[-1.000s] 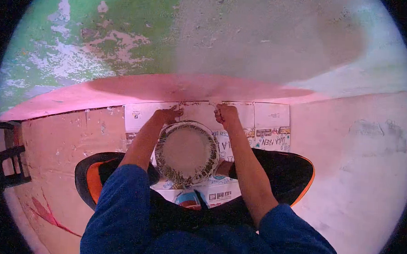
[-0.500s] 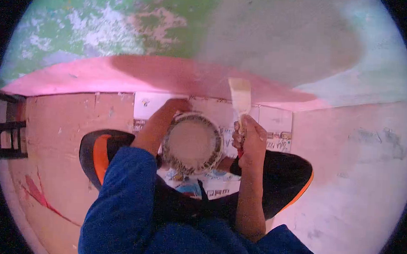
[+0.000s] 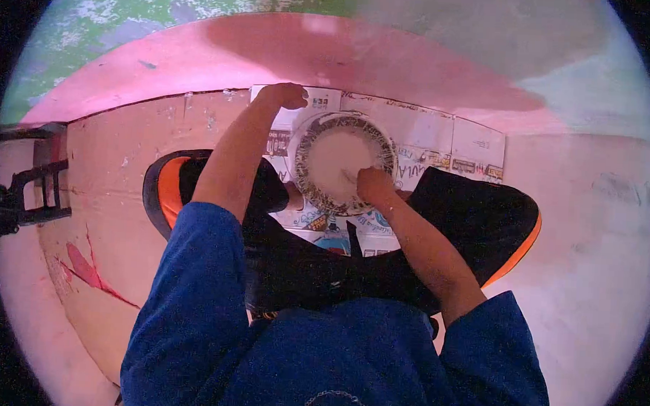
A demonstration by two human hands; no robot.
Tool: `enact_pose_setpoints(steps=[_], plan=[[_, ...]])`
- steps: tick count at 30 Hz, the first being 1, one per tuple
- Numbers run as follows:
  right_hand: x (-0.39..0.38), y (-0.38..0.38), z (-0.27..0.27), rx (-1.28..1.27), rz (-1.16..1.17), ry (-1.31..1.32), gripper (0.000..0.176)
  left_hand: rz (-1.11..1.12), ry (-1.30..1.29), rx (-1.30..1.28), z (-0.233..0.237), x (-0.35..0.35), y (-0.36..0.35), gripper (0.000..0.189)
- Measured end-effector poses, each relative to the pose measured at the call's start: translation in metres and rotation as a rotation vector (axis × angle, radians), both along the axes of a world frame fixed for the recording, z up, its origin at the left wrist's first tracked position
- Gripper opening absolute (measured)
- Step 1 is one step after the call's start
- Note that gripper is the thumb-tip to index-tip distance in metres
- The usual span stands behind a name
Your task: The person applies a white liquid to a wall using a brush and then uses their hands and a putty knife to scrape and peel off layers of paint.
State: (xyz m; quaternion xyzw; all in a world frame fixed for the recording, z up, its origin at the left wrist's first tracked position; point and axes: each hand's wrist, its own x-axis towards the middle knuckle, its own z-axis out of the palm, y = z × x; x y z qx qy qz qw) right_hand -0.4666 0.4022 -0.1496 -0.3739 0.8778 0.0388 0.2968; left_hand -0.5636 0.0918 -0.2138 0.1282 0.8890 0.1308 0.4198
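Note:
A round bucket (image 3: 302, 174) with a paint-crusted rim stands on flattened printed cardboard (image 3: 472, 148), filled with pale beige paint (image 3: 334, 156). My right hand (image 3: 375, 185) reaches over the near rim, closed on a paintbrush whose head (image 3: 351, 176) dips into the paint and is mostly hidden. My left hand (image 3: 282, 96) rests with curled fingers on the cardboard at the bucket's far left, next to the wall base and apart from the rim. It holds nothing that I can see.
A pink band (image 3: 273, 52) runs along the wall's foot, with peeling green paint (image 3: 130, 9) above left and a grey plastered patch (image 3: 477, 35) above right. My legs in black with orange trim (image 3: 484, 217) flank the bucket. A dark metal frame (image 3: 28, 183) stands at far left.
My right hand has brought the brush down from the wall into the bucket. My left hand has left the bucket's rim for the cardboard by the wall. The view has tilted downward.

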Motion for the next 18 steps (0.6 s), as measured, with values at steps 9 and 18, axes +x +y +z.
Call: enact_pose_setpoints(steps=[9,18], plan=[[-0.003,0.006,0.094,-0.003,-0.287,0.107,0.018,0.217,0.089,-0.055,-0.029,0.042,0.028,0.055],[0.017,0.042,0.059,0.122,-0.417,0.061,0.015,0.268,0.132,0.185,-0.094,0.004,0.056,0.059]])
